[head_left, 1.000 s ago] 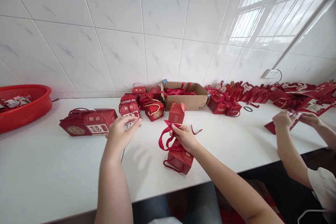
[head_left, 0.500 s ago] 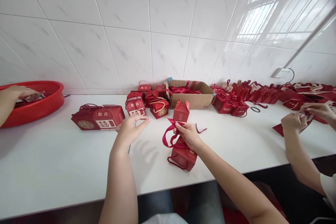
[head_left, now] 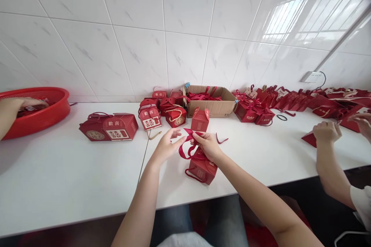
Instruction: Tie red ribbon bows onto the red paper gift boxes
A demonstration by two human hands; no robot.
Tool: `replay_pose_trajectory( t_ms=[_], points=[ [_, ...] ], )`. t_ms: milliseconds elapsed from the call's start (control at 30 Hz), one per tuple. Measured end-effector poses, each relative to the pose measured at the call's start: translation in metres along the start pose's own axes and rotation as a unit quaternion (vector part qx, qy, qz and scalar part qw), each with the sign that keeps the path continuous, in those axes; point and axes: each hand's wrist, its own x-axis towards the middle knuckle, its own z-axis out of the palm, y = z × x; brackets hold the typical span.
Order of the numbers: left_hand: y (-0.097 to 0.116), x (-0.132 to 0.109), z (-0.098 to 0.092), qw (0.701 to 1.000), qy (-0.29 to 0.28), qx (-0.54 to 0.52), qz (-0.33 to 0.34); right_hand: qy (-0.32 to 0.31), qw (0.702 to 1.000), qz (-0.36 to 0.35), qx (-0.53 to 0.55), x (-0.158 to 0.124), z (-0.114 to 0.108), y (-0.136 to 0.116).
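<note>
My right hand [head_left: 209, 146] pinches a red ribbon [head_left: 189, 134], with a loop of it hanging on the left side. Directly below stands a small red gift box [head_left: 203, 170] with a twisted cord handle at its lower left; my right hand partly covers its top. My left hand [head_left: 166, 147] is just left of the ribbon, thumb and fingers apart, with nothing between them. Whether its fingertips touch the ribbon's end I cannot tell. Just behind the ribbon is another small red box [head_left: 199, 119].
Red gift boxes [head_left: 150, 117] and a longer one [head_left: 109, 128] stand to the left. A cardboard box [head_left: 213, 111] holds ribbons. More red boxes [head_left: 252, 112] line the wall. A person's hand reaches into a red basin [head_left: 62, 108]; another person's hands [head_left: 327, 133] work at right.
My left hand has moved right, close to the ribbon's end, uncovering a short gold cord on the table. My right hand keeps its pinch. The right-hand person's hands have moved farther apart.
</note>
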Motion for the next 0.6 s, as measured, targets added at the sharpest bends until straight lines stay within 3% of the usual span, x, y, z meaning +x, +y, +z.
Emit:
replay_pose_trajectory(
  t_ms=[133, 267, 400, 600],
  points=[
    [-0.012, 0.003, 0.012, 0.993, -0.099, -0.044, -0.053, -0.001, 1.0, -0.011, 0.002, 0.001, -0.001, 0.003],
    [-0.02, 0.007, 0.012, 0.976, -0.083, -0.184, -0.086, -0.009, 1.0, -0.019, -0.009, -0.001, -0.001, 0.002],
    [-0.023, 0.014, 0.01, 0.96, -0.092, -0.244, -0.104, -0.042, 0.994, -0.046, -0.091, -0.005, 0.001, -0.001],
    [-0.021, 0.014, 0.001, 0.937, -0.075, -0.315, -0.131, -0.042, 0.949, -0.147, -0.275, -0.01, 0.007, 0.003]
  ],
)
